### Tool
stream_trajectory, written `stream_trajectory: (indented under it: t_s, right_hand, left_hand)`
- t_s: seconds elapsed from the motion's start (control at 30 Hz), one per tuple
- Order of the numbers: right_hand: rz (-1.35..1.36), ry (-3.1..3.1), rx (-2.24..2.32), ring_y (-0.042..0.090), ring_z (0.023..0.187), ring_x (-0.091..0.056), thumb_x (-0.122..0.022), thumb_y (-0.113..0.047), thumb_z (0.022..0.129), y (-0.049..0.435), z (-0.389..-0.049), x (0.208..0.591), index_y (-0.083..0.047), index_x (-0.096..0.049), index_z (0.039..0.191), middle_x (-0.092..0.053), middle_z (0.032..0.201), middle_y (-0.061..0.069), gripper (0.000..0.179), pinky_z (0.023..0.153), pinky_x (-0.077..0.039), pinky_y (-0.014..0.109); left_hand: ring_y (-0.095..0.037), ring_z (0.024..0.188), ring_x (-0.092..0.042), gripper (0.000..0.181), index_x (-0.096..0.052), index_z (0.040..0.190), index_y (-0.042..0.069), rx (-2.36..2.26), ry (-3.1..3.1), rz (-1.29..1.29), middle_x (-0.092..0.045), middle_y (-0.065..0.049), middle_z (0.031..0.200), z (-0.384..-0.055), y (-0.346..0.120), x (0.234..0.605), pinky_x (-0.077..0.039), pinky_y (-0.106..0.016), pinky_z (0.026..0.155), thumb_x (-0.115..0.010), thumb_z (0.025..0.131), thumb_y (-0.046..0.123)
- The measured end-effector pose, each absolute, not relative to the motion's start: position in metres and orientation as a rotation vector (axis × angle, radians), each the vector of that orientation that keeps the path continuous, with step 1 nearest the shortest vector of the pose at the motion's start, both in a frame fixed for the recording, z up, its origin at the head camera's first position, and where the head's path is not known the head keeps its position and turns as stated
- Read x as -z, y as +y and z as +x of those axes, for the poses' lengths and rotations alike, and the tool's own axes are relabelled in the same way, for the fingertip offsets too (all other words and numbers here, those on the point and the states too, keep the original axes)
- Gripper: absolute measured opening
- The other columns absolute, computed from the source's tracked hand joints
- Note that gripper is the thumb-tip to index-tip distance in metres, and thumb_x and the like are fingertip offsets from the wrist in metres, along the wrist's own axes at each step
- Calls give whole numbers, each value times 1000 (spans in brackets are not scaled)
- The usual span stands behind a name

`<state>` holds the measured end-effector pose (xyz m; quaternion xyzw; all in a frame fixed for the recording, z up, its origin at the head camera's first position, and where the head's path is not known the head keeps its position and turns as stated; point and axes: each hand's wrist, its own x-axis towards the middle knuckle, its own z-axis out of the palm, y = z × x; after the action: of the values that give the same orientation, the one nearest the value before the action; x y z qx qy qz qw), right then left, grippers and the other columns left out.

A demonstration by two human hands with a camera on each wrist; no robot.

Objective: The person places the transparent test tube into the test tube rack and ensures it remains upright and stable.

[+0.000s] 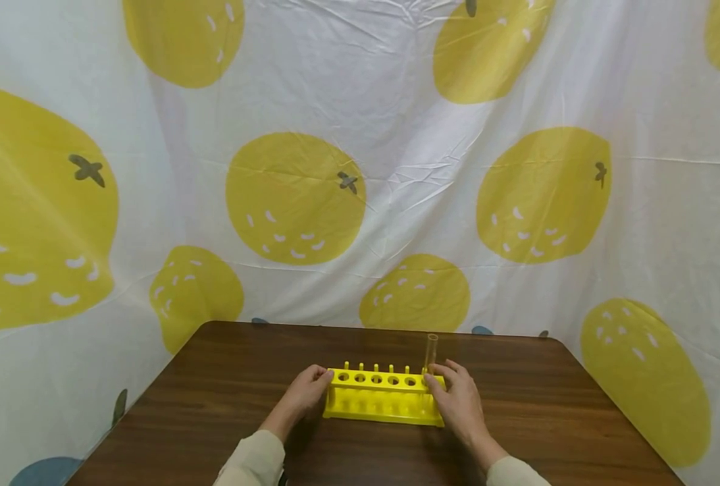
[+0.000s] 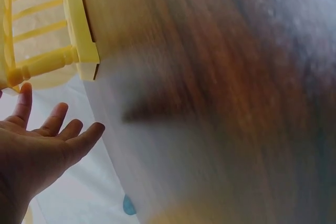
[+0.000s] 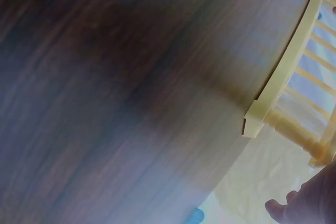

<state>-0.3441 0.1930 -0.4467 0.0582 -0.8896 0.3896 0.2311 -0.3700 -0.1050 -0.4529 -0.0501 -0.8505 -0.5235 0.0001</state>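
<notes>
A yellow test tube rack [image 1: 384, 418] stands on the brown table, with a row of round holes along its top bar and pegs behind them. In the rightmost hole a clear test tube [image 1: 431, 351] stands upright. My left hand [image 1: 304, 391] grips the rack's left end at the top bar; in the left wrist view its other fingers [image 2: 55, 119] spread loosely below the rack. At the opposite end my right hand [image 1: 460, 401] holds the top bar, thumb in front and index finger behind, close beside the tube. The right wrist view catches only part of that hand [image 3: 310, 203].
The dark wood-grain table [image 1: 554, 405] reaches out on both sides of the rack. A white curtain [image 1: 396, 135] printed with yellow fruit hangs behind and around the table.
</notes>
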Motion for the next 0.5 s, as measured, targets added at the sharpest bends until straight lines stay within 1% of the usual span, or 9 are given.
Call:
stream_trajectory:
  t_s: [0.3,0.4,0.5]
  right_hand:
    - [144,-2441,-1087,48,128,-44,-66,-26,97,199,-345,446,-3,-70,120,-48,141,27,33,103,-33,63]
    - [144,-2428,-1095,48,128,-44,-64,-27,98,203,-344,444,-3,-70,121,-48,141,27,34,103,-33,63]
    - [147,-2421,-1119,48,129,-43,-63,-28,99,208,-343,442,-2,-69,122,-47,142,27,35,103,-33,63]
  left_hand:
    - [-26,96,-55,43,-62,114,4,1534,-2732,-182,-60,-12,115,-371,-110,448,-46,-46,82,-48,104,43]
    - [-26,95,-55,42,-63,112,3,1485,-2744,-193,-60,-13,114,-371,-111,445,-46,-46,81,-49,104,42]
    - [-31,100,-56,41,-62,113,2,1397,-2755,-210,-59,-16,116,-371,-114,441,-47,-50,85,-50,104,40]
